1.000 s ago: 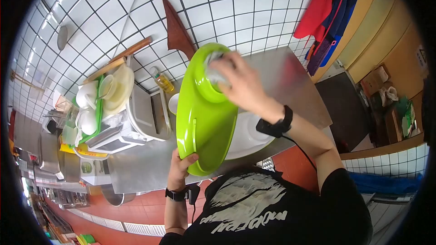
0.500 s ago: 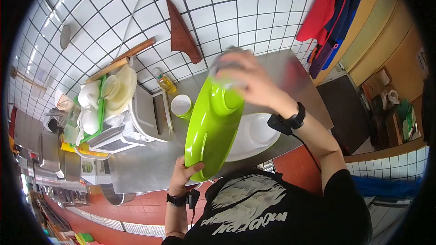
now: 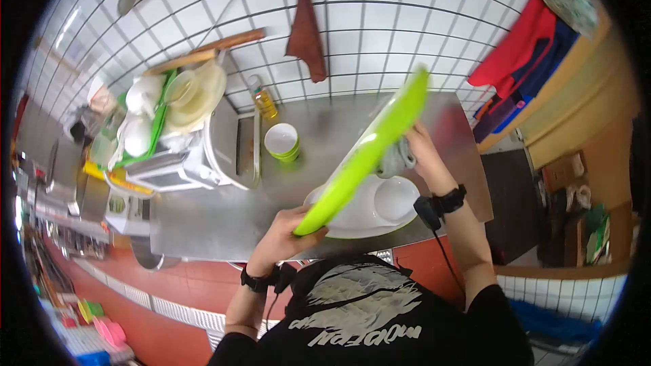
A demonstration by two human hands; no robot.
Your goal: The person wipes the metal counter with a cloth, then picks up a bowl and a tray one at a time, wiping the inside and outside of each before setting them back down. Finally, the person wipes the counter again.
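Edge-on, bright green tray (image 3: 369, 152) tilts above white tray (image 3: 369, 213).

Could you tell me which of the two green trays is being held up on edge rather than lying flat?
The upper tray, gripped by the left hand and tilted steeply; the other tray lies flat on the counter.

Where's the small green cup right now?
The small green cup stands on the steel counter, centre-left in the head view, between the oil bottle and green tray.

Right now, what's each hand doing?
Left hand: closed on the lower end of the green tray.
Right hand: pressing a grey cloth against the tray's far side.
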